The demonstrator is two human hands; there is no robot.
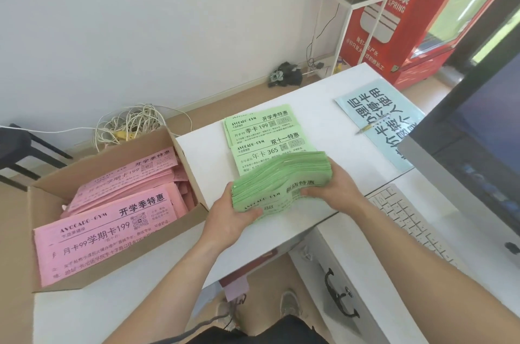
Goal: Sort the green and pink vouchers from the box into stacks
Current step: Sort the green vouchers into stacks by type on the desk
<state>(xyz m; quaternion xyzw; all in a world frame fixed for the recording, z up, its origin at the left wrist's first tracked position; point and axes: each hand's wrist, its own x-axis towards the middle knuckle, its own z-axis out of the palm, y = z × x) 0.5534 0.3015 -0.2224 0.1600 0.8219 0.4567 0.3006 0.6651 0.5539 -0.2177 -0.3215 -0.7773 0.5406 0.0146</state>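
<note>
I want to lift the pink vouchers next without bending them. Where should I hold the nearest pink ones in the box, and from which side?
Take the near pink vouchers by their two short ends, coming from above. They lie face up on top of the others in the cardboard box, long and thin, so holding one end alone would probably let them sag.
</note>
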